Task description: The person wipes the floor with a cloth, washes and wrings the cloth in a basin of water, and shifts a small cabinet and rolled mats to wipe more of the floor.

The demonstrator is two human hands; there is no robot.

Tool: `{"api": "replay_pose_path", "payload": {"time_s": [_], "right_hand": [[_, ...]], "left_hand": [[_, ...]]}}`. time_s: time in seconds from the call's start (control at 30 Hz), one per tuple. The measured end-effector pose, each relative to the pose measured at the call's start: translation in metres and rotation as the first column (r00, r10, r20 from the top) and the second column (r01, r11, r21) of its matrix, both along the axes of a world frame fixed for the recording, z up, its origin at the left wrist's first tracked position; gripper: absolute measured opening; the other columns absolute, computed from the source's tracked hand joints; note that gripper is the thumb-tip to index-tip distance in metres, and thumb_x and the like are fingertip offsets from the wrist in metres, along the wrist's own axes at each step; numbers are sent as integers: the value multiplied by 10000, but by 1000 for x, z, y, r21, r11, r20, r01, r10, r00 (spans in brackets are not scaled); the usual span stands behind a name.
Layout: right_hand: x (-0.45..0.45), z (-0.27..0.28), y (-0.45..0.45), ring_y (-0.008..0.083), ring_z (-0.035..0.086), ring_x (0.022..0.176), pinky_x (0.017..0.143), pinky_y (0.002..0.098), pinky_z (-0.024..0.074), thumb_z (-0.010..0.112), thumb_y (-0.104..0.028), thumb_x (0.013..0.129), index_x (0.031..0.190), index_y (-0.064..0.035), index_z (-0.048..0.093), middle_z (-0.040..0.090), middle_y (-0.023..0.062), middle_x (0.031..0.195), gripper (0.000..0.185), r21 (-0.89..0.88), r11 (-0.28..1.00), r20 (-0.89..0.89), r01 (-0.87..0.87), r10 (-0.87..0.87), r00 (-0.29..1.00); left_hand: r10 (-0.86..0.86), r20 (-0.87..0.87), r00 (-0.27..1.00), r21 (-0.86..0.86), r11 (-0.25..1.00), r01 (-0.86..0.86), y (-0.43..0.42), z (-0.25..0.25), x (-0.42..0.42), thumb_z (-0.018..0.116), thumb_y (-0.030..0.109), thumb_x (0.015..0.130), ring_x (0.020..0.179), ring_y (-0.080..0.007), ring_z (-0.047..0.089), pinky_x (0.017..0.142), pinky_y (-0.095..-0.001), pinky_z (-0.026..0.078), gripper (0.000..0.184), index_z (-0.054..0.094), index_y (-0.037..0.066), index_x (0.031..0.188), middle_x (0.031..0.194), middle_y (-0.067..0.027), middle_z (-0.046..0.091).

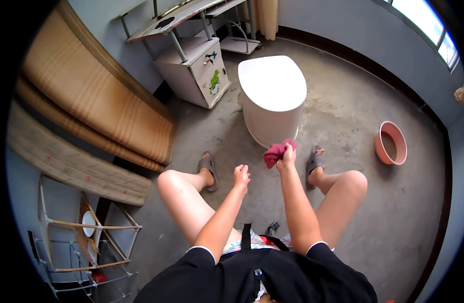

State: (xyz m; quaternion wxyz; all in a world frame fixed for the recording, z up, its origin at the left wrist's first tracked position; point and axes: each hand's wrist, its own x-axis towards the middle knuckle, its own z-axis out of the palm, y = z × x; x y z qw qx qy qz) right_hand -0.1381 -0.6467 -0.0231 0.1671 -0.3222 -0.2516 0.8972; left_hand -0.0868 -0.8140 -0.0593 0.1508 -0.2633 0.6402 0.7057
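Observation:
My right hand [289, 156] is closed around a crumpled dark red cloth [275, 153], held up in front of the white cabinet-like unit. That unit [272, 83] has a flat, glossy white top with a rounded end and smooth white sides, and it stands upright on the floor ahead of me. My left hand [241, 177] hangs in the air between my knees, its fingers curled in and nothing visible in them. It is apart from both the cloth and the white unit.
A pink basin [391, 143] with murky liquid stands on the concrete floor at right. Ahead to the left are a drawer cabinet [194, 68] and a desk [176, 19]. Folded brown padding [98, 96] leans along the left wall, near a rack frame [90, 224].

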Motion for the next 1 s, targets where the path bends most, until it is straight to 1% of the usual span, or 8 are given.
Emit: {"api": "replay_pose_path", "payload": {"time_s": [0.2,0.37,0.47,0.6,0.73,0.87,0.93,1.0], "right_hand": [[-121,-8,29,257,597,711,622,434,533,464,-88,831,1031,-112,452,551,83,831,202,184,983,-132,-21,46,990],[-189,-5,54,328,606,657,593,508,530,381,-73,811,866,-41,462,578,130,781,103,25,1000,59,-19,17,998],[-206,3,68,257,610,655,587,400,545,421,-36,789,961,-37,485,580,97,813,184,145,960,-205,239,-207,956],[-186,2,91,240,608,804,706,373,525,434,0,711,1150,-37,472,578,104,993,442,534,833,-90,147,-117,989],[-157,-71,63,316,580,957,819,466,505,417,-72,729,1185,-49,473,568,152,1087,460,283,958,-12,-48,53,998],[-82,-156,-6,278,613,768,702,420,550,474,-229,876,990,-74,572,601,83,880,216,-186,972,282,-144,193,940],[-59,-203,-18,192,559,631,573,342,516,441,-114,848,885,-86,603,583,51,749,168,112,993,558,40,-97,825],[-41,-214,-18,233,592,682,634,338,493,472,-159,833,1011,-78,624,631,61,812,248,536,831,622,-149,-269,736]], "left_hand": [[33,84,996,70,997,-39,-7,-13,5,516,252,904,1038,-279,567,859,-419,470,515,356,48,1349,1249,-166,489],[158,84,984,52,985,-162,-40,-16,-16,514,200,886,1038,-264,570,853,-402,471,510,357,49,1347,1214,-137,515],[197,77,977,82,976,-203,-52,-8,-27,521,190,881,1035,-256,573,855,-394,465,515,355,46,1347,1205,-126,521],[206,-22,978,57,977,-204,-70,-13,-37,522,197,886,1010,-245,583,846,-368,463,510,360,38,1343,1221,-131,515],[170,-90,981,-44,984,-175,-84,-43,-41,542,198,876,984,-217,594,816,-334,467,476,412,30,1302,1121,-125,574],[40,-46,998,-293,955,-52,-108,-138,-32,591,214,836,985,-223,599,821,-329,470,451,488,23,1231,1055,-137,614],[-62,168,984,-585,797,150,-128,-145,-22,625,223,790,1014,-263,595,855,-349,468,457,530,-1,1177,1060,-166,625],[-63,294,954,-612,754,239,-160,-155,-15,610,229,787,1098,-329,557,934,-395,437,464,530,10,1188,1156,-213,586]]}}
